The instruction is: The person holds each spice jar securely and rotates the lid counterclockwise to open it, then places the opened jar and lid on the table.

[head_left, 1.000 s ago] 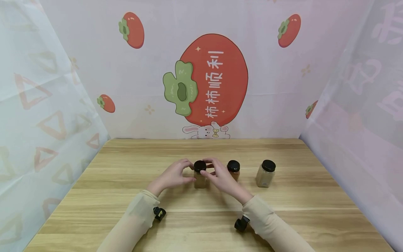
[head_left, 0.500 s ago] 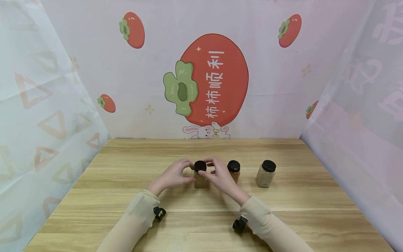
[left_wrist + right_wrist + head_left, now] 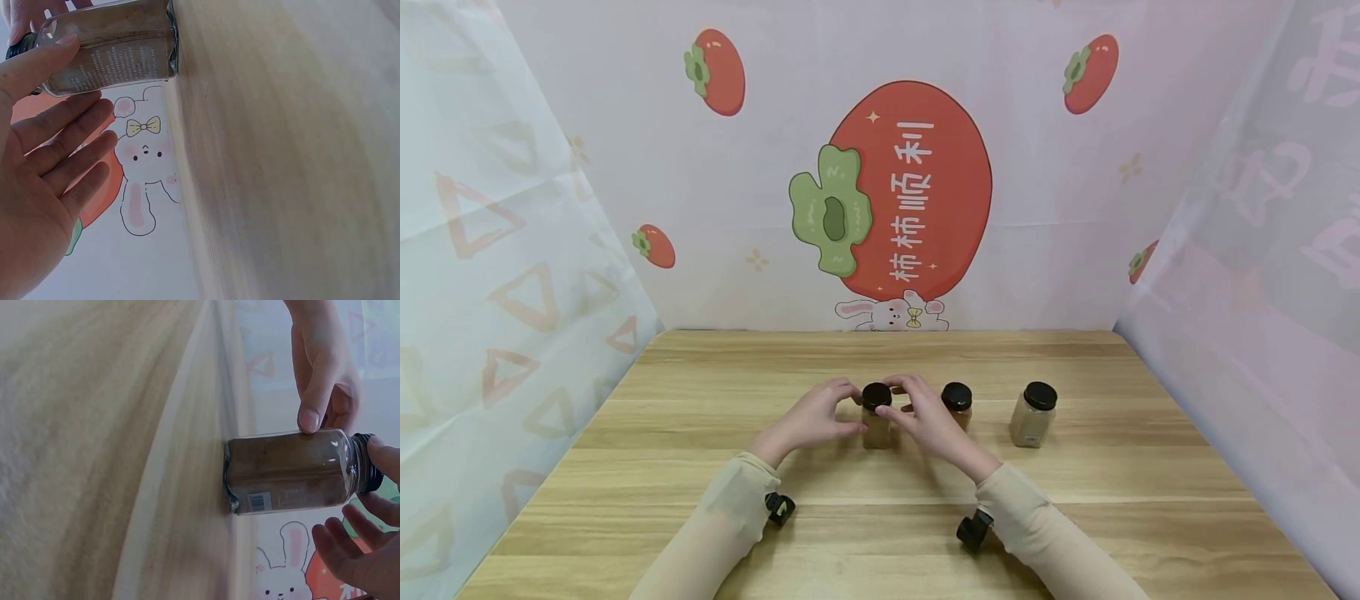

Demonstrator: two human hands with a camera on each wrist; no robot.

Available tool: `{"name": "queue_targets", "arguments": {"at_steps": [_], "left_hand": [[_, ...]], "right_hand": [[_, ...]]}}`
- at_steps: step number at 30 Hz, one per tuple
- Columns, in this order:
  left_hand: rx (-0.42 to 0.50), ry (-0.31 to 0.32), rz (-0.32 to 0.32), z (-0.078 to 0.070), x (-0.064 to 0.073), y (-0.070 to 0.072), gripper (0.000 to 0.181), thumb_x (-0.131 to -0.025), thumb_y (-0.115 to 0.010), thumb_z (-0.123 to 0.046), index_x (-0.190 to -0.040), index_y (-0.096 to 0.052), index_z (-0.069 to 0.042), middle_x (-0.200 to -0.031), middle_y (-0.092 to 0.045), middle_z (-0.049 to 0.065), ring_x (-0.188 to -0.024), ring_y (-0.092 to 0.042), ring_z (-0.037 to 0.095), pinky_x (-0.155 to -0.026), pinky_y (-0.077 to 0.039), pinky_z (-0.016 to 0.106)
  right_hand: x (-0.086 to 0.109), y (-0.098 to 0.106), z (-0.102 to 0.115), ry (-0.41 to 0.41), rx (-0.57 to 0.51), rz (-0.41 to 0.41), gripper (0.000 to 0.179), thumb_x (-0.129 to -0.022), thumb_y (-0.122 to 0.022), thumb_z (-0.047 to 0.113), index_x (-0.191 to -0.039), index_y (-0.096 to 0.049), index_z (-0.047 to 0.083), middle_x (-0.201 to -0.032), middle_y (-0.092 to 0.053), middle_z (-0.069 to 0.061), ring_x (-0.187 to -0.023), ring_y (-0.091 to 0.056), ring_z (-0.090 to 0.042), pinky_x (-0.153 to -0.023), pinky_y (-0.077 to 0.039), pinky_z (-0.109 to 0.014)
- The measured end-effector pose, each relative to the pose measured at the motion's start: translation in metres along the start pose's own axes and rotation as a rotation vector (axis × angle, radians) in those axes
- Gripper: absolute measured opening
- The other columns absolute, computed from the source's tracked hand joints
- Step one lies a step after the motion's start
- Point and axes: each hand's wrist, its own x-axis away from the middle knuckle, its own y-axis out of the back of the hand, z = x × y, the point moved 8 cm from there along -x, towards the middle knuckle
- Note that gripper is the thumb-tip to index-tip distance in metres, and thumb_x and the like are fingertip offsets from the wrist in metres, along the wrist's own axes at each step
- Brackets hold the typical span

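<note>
A clear jar of brown powder (image 3: 876, 431) stands upright on the wooden table between both hands, its black lid (image 3: 876, 395) on top. My left hand (image 3: 811, 417) holds the jar's body from the left, thumb on the near side and fingertips behind, as the left wrist view shows. From the right, my right hand (image 3: 931, 423) pinches the lid's rim between thumb and forefinger. Its other fingers (image 3: 337, 547) spread loosely beside the jar in the right wrist view. Printed text and a barcode label (image 3: 259, 501) show on the glass.
Just right of my right hand stands a black-lidded jar of reddish-brown powder (image 3: 957, 414), partly hidden by that hand. Farther right is a jar of pale beige powder (image 3: 1032, 423). Printed cloth (image 3: 1037, 250) hangs behind the table (image 3: 760, 358) and along both sides.
My right hand and wrist have rocked slightly left at the lid and then back. The left hand and all the jars keep their places.
</note>
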Motion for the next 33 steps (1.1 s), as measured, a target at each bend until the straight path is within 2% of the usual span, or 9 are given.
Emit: {"name": "queue_targets", "arguments": {"at_steps": [9, 21, 28, 33], "left_hand": [[-0.004, -0.007, -0.004, 0.0002, 0.0, -0.0005, 0.038, -0.078, -0.077, -0.031, -0.106, -0.065, -0.008, -0.105, -0.063, 0.002, -0.104, -0.062, 0.028, -0.093, -0.049, 0.04], [0.007, -0.001, -0.001, 0.0004, -0.0003, -0.0015, 0.039, -0.078, -0.077, -0.031, -0.107, -0.065, -0.008, -0.106, -0.063, 0.003, -0.105, -0.061, 0.028, -0.094, -0.049, 0.041], [0.002, 0.003, -0.008, 0.0016, -0.0004, -0.0013, 0.039, -0.078, -0.077, -0.031, -0.107, -0.065, -0.008, -0.106, -0.063, 0.003, -0.105, -0.061, 0.028, -0.094, -0.048, 0.041], [0.001, -0.002, -0.009, 0.0015, -0.001, -0.0008, 0.039, -0.077, -0.077, -0.03, -0.107, -0.065, -0.008, -0.106, -0.063, 0.003, -0.105, -0.061, 0.029, -0.094, -0.048, 0.041]], "right_hand": [[0.0001, -0.0002, 0.0027, 0.044, 0.027, 0.076, 0.041, -0.094, -0.058, 0.026, -0.129, -0.049, 0.005, -0.128, -0.049, -0.014, -0.121, -0.05, -0.033, -0.089, -0.053, -0.04], [0.0001, -0.0005, 0.0033, 0.054, 0.029, 0.095, 0.04, -0.095, -0.057, 0.024, -0.129, -0.049, 0.005, -0.127, -0.049, -0.013, -0.12, -0.051, -0.028, -0.089, -0.053, -0.039], [-0.0001, -0.0003, 0.0033, 0.049, 0.013, 0.077, 0.04, -0.094, -0.059, 0.023, -0.129, -0.05, 0.004, -0.127, -0.049, -0.014, -0.119, -0.052, -0.027, -0.087, -0.054, -0.038], [0.0007, -0.0007, 0.0023, 0.027, 0.007, 0.028, 0.042, -0.093, -0.062, 0.024, -0.129, -0.05, 0.006, -0.127, -0.051, -0.012, -0.116, -0.054, -0.027, -0.085, -0.054, -0.04]]}}
